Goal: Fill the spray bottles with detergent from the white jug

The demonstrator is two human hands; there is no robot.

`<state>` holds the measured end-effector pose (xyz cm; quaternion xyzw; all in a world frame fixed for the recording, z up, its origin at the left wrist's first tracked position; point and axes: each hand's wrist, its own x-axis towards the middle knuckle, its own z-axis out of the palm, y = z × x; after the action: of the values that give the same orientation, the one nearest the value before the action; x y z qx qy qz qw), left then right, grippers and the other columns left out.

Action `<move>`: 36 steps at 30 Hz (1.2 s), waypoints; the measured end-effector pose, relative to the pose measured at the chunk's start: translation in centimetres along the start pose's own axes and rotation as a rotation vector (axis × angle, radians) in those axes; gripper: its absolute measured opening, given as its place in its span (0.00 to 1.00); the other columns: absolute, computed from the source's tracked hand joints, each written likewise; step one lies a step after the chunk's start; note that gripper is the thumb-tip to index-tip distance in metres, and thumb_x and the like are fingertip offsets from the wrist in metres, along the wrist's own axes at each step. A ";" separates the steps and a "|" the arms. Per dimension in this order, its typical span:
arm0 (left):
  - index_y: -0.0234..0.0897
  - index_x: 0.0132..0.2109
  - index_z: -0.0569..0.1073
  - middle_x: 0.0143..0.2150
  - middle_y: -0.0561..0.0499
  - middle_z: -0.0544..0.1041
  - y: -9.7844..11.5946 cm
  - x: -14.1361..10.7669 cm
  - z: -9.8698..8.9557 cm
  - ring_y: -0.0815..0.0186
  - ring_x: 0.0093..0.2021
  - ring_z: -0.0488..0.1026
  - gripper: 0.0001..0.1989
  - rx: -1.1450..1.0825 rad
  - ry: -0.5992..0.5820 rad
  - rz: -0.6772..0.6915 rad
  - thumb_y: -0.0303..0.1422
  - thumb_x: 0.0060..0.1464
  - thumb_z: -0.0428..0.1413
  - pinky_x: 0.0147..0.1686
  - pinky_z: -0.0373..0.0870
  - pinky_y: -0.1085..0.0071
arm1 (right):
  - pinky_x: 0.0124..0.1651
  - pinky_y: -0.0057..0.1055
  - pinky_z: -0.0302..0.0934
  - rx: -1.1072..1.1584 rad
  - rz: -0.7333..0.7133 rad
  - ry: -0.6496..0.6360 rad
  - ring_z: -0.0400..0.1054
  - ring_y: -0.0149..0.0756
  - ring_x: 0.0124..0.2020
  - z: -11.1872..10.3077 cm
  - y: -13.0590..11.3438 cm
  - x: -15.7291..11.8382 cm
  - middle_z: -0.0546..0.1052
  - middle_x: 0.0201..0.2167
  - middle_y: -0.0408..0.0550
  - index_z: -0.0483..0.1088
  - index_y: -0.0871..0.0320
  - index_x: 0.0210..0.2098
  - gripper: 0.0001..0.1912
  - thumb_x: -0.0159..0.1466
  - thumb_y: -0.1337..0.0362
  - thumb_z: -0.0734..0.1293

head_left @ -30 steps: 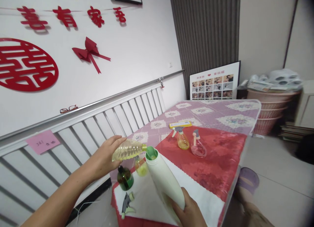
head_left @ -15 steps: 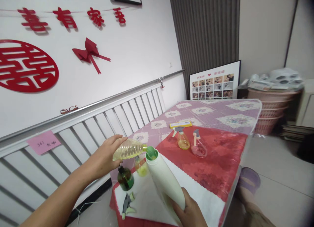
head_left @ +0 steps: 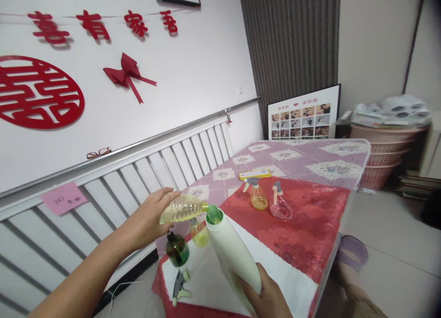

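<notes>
My left hand (head_left: 151,217) is wrapped round a ribbed, see-through yellow bottle (head_left: 184,208), tilted nearly level with its neck at the mouth of a pale green bottle (head_left: 234,249). Liquid runs from the neck into that mouth. My right hand (head_left: 267,292) grips the pale green bottle near its lower end; it leans with its mouth up and left. Below the yellow bottle stand a dark green bottle (head_left: 177,250) and a small bottle with yellow-green liquid (head_left: 199,234). A loose grey spray head (head_left: 180,286) lies on the white cloth (head_left: 275,274).
On the red cloth (head_left: 310,217) are a yellow spray bottle (head_left: 258,198) and a pink one (head_left: 281,209). Behind them lies a yellow flat case (head_left: 255,174). A white railing (head_left: 165,159) runs along the left; pink baskets (head_left: 382,164) stand at the right.
The whole view has shifted very slightly. Both hands keep their hold on the two bottles in nearly the same pose.
</notes>
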<state>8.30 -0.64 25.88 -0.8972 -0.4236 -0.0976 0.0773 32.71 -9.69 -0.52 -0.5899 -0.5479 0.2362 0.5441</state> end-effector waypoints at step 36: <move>0.54 0.65 0.52 0.63 0.45 0.54 1.1 0.2 -0.8 0.51 0.59 0.61 0.40 0.042 0.014 -0.026 0.26 0.47 0.54 0.52 0.69 0.55 | 0.33 0.29 0.62 0.105 0.105 0.062 0.72 0.39 0.28 0.6 -0.5 -0.6 0.78 0.26 0.43 0.69 0.53 0.35 0.12 0.55 0.54 0.63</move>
<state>9.18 -1.36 26.61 -0.8892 -0.4366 -0.0960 0.0977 31.81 -10.08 -0.44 -0.5956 -0.4859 0.2742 0.5778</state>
